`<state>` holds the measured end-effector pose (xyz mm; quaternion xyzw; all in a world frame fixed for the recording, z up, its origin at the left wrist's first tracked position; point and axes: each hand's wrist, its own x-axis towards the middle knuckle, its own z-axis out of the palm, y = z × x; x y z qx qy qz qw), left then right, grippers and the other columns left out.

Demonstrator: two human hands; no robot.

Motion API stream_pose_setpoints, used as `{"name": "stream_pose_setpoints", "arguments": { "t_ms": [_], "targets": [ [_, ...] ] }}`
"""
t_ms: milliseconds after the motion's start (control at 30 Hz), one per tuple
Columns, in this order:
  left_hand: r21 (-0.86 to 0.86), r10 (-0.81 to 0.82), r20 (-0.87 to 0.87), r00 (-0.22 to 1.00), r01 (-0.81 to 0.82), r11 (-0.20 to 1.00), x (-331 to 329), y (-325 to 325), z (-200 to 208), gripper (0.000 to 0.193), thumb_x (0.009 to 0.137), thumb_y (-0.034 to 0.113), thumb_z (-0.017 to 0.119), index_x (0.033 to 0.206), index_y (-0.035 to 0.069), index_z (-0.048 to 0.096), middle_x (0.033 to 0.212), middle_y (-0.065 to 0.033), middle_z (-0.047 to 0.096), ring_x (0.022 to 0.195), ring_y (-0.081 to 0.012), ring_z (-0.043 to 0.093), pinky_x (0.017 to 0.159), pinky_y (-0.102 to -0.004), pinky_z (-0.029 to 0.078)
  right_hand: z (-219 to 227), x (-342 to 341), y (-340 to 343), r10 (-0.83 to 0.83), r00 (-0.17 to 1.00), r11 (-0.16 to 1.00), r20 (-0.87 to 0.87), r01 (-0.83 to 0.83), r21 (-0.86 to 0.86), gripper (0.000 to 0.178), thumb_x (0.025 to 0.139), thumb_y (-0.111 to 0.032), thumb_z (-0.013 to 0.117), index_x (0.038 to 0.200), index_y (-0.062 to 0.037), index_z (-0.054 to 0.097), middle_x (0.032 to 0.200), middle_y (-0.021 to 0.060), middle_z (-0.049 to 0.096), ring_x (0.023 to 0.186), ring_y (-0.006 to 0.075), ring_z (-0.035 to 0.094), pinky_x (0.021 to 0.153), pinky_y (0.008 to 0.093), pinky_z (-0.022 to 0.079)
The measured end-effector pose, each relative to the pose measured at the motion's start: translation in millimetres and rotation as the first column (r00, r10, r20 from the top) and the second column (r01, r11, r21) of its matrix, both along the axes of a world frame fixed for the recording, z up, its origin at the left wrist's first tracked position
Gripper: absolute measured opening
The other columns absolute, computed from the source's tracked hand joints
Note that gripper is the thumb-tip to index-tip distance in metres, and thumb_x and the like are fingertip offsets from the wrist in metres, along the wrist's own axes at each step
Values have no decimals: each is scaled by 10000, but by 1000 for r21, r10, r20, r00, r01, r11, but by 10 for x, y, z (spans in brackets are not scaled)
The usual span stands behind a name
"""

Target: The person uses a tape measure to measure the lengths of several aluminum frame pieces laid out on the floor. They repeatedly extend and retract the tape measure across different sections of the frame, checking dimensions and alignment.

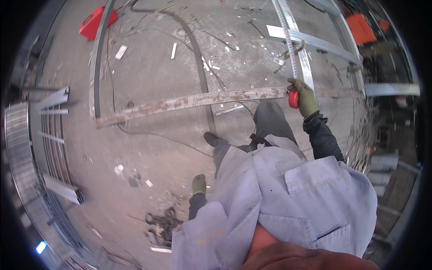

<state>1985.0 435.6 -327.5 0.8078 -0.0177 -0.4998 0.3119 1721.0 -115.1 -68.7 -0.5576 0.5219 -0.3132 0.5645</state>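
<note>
My right hand [304,96], in a green glove, is closed around a red tape measure [293,98]. The tape's pale blade [290,45] runs out away from me, along a silver metal bar [304,67], and leaves the picture at the top. Under the tape measure lies a long, worn crossbar [193,101] with patchy brown and white paint. My left hand [199,184], gloved too, hangs low beside my body, apart from the frame. Its fingers look curled in, with nothing showing in them.
A long side rail [97,67] meets the crossbar's left end. A dark cable [198,58] winds over the floor beneath the crossbar. Metal lengths lie on a rack [56,144] at the left. A red case [96,22], an orange box [360,28] and a dark scrap heap [164,225] stand around.
</note>
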Motion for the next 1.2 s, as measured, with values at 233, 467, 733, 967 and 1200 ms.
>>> {"name": "stream_pose_setpoints", "arguments": {
  "t_ms": [233,467,733,967,1200],
  "targets": [
    [-144,-352,349,868,421,896,1351,-710,22,443,998,399,583,1000,-19,728,803,-127,677,752,-230,634,741,-386,510,723,177,74,-283,956,950,77,290,-117,390,1122,-348,599,1321,-47,750,981,36,753,823,105,657,732,269,538],
    [-252,-99,270,958,170,953,2727,-1641,61,442,1038,384,590,1136,-22,734,1050,-147,760,934,-264,703,830,-395,537,798,551,168,-347,931,926,108,359,-119,377,1108,-347,623,1293,-47,758,995,58,746,807,116,658,714,279,546],
    [-61,65,158,985,-56,997,2857,-435,-523,422,1078,432,527,1006,50,692,857,-62,691,678,-148,628,590,-320,463,160,1442,-608,-211,964,977,160,211,12,343,1108,-303,616,1284,-46,760,969,43,744,800,126,664,710,264,539],
    [361,-461,35,886,419,833,2169,-343,-217,208,1058,232,578,1013,54,675,898,-101,734,833,-264,699,727,-446,532,-616,2361,-1840,-51,981,998,189,41,57,353,1107,-305,605,1277,-40,763,988,56,757,845,120,659,785,267,533],
    [239,-102,88,991,78,968,2202,-2680,478,266,1072,297,609,1110,48,696,930,-66,734,864,-196,686,753,-391,536,-1269,3482,-3580,-21,962,958,274,-59,280,329,1076,-277,643,1232,-24,784,1002,93,763,915,158,691,853,307,548]
  ]
}}
